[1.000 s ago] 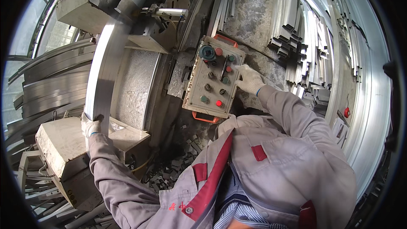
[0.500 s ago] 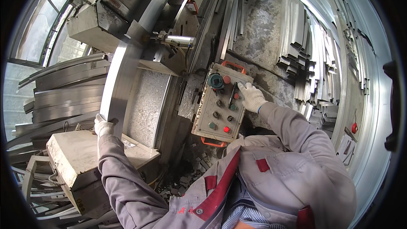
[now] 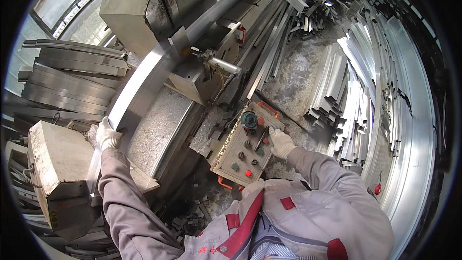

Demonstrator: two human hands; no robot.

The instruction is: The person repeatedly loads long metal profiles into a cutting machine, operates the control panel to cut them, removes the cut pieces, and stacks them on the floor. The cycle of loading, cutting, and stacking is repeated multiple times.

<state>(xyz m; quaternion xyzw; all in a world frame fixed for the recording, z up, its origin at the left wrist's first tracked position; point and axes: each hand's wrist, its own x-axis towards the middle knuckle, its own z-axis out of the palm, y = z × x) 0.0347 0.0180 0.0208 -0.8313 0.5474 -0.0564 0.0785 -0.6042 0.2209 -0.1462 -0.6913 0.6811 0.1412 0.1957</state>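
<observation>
Left grip (image 3: 109,136) holding the silver bar (image 3: 142,79), right grip (image 3: 280,142) loosely open, now further in over the control panel's (image 3: 226,156) right edge

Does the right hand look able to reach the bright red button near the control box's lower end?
Probably yes: the right hand is at the right edge of the control box, and nothing visible covers the bright red button.
</observation>
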